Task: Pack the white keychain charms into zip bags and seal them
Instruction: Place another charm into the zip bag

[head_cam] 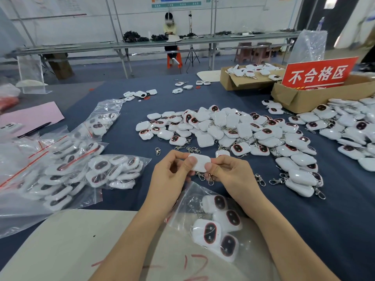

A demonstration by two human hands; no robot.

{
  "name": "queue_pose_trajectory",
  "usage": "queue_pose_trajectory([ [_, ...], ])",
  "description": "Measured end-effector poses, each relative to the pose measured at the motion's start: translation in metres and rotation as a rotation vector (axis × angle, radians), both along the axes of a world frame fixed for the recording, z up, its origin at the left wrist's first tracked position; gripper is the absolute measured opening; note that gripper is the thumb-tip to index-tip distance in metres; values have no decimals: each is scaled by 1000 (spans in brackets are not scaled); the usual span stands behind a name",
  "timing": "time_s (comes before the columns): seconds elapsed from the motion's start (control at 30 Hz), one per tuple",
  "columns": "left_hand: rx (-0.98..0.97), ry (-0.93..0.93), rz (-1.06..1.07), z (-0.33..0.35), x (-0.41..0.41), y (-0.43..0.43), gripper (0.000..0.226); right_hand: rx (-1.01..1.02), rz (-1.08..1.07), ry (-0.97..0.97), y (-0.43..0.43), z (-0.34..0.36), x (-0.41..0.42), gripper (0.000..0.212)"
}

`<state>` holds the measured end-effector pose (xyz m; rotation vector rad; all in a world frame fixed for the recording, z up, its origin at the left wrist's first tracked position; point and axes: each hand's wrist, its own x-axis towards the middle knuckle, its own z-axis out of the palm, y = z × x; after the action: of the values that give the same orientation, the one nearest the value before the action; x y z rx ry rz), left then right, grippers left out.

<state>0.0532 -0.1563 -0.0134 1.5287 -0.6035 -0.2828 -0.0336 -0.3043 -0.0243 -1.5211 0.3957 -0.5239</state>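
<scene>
Blue cloth covers the table [121, 138], where loose white charms [233, 128] are heaped in the middle and at the right. Near the front edge, the left hand [172, 175] and right hand [229, 175] pinch one charm [199, 163] between thumbs and fingers. Just below them lies a zip bag [182, 199] holding four more. Filled bags [60, 169] lie at the left, and cardboard boxes [304, 96] stand at the far right.

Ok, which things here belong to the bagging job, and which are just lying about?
Job: held charm, pinched by left hand and right hand; part-filled zip bag; loose charm pile; filled bags.
Lying about: pink sheet; red sign; cardboard box; clear stand.
</scene>
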Motion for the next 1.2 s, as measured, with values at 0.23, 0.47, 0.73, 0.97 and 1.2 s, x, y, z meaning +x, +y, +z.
queue_pose_trajectory([
  [0.23, 52, -88, -199, 6, -4, -1, 20, 30, 93, -70, 2, 6, -4, 12],
  [0.47, 3, 80, -95, 36, 25, 24, 21, -69, 177, 9, 0, 6, -5, 20],
  [0.73, 787, 139, -255, 44, 34, 54, 42, -132, 235, 55, -3, 4, -4, 18],
  [0.97, 707, 29, -375, 47, 33, 49, 12, -173, 282, 64, -2, 0, -3, 16],
  [1.2, 1047, -182, -348, 44, 35, 47, 20, -283, 317, 86, 0, -5, -2, 20],
])
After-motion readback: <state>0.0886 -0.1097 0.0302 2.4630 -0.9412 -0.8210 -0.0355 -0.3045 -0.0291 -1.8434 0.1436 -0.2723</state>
